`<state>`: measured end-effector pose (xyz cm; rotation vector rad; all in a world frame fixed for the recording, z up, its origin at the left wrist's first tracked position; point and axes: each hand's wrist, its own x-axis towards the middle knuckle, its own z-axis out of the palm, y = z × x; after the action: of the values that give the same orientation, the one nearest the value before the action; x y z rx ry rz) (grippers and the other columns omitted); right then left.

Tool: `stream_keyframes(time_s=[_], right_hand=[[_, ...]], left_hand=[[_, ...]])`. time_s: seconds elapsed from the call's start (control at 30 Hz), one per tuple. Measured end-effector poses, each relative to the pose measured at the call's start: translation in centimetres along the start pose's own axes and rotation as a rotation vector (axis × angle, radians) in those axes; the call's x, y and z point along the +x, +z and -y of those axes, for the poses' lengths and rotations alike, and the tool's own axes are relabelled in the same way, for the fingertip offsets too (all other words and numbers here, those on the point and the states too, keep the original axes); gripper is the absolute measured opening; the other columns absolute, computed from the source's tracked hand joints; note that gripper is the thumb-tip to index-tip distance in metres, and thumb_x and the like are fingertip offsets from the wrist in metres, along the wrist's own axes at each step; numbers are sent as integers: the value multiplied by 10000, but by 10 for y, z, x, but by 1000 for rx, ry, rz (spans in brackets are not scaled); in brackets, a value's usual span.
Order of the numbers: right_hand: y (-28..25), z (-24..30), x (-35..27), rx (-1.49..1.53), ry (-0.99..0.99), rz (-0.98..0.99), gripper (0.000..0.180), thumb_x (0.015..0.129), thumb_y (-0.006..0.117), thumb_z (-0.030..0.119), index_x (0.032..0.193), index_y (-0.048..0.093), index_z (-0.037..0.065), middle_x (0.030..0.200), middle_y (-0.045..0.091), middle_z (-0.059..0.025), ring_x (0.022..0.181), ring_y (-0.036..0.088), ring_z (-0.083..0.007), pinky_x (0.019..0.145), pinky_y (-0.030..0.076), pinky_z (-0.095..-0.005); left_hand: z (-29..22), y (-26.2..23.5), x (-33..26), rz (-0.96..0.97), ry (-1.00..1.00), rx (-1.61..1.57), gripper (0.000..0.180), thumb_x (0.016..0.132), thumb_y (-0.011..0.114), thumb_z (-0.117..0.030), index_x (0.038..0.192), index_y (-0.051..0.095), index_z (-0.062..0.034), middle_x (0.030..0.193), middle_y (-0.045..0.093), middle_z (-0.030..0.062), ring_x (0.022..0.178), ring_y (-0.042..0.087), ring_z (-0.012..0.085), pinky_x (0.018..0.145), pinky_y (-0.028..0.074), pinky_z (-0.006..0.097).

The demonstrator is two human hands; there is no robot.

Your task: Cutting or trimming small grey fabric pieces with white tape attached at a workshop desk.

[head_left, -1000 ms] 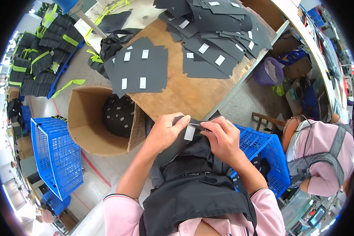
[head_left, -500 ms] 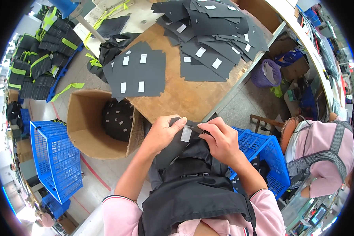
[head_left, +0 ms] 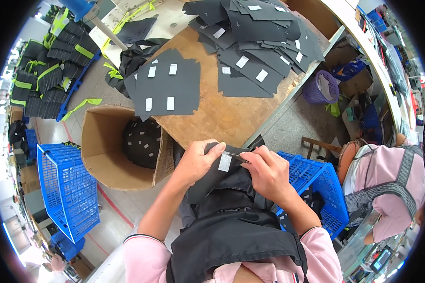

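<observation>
Over my lap, my left hand [head_left: 197,160] pinches a dark grey fabric panel [head_left: 204,183] at its upper edge, thumb on top. A white rectangular patch [head_left: 225,162] lies on that panel just right of my thumb. My right hand [head_left: 267,172] is closed around what look like small thread snips [head_left: 233,154]. Their thin metal blades point left to the patch's upper edge, while the rest is hidden in my fingers. On the wooden tabletop [head_left: 217,118] beyond lie more grey panels [head_left: 165,87] with white patches, and a larger heap of them [head_left: 255,37] sits farther right.
An open cardboard box [head_left: 113,170] with patched panels inside stands left of the table. Blue crates [head_left: 68,188] flank me on the left and right [head_left: 333,198]. A purple basket [head_left: 311,89] is under the right-hand bench. A co-worker in pink [head_left: 387,174] sits at the right.
The blades have shifted slightly left along the patch's upper edge, and my right hand has turned a little. My left hand keeps its pinch on the panel.
</observation>
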<state>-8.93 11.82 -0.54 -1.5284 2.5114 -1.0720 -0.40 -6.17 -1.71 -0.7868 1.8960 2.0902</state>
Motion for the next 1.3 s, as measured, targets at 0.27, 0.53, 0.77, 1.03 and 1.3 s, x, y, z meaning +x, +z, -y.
stream_keyframes(time_s=[0.27,0.53,0.77,1.03,1.3], right_hand=[[-3,-55,7,440,347,357,208,682,701,86,812,562,3,754,522,-99,680,520,-263,614,420,-337],[11,-36,18,885,687,198,184,737,687,98,779,550,-17,674,484,-25,632,441,-87,567,371,-249],[3,-15,-15,201,233,-163,325,687,700,33,984,572,64,827,534,-74,595,530,-183,531,459,-288],[-2,-20,1,118,27,27,344,614,714,-14,935,610,52,767,565,-93,636,566,-256,562,468,-326],[6,-22,-2,158,9,-73,324,622,715,19,925,618,79,748,540,-50,601,531,-230,536,435,-315]], left_hand=[[-12,2,3,25,197,165,197,936,485,-154,850,585,-7,711,525,-40,659,450,55,605,388,214],[-6,8,6,156,76,-232,276,875,598,-298,946,563,-33,848,572,20,760,513,76,681,429,237],[3,5,2,90,-114,-443,272,820,670,-184,971,567,17,870,604,45,755,565,82,673,481,228],[0,5,1,114,-56,-338,149,820,618,-94,938,589,-8,818,603,19,720,556,63,629,462,212],[-4,7,-2,79,-48,-297,115,818,602,-76,906,593,-3,779,599,0,673,537,47,585,440,197]])
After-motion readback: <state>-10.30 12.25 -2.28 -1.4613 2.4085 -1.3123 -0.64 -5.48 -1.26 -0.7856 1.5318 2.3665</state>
